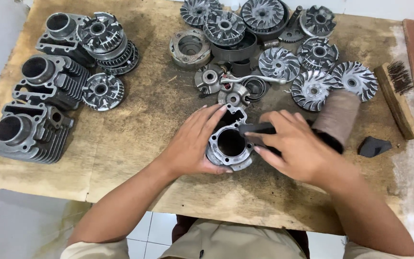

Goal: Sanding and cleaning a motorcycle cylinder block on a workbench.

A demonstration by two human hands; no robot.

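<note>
A grey metal engine cylinder (229, 144) stands on the worn wooden table (135, 134) just in front of me, its round bore facing up. My left hand (195, 139) grips its left side with fingers reaching over the top rim. My right hand (293, 144) holds a dark folded abrasive piece (257, 128) against the cylinder's upper right rim.
Three finned cylinders (29, 129) and finned round parts (102, 91) lie at the left. Several fan-like pulley discs (312, 88) and a chrome lever (252, 79) crowd the back. A brown roll (339, 115), a wire brush (396, 96) and a dark scrap (373, 146) sit right.
</note>
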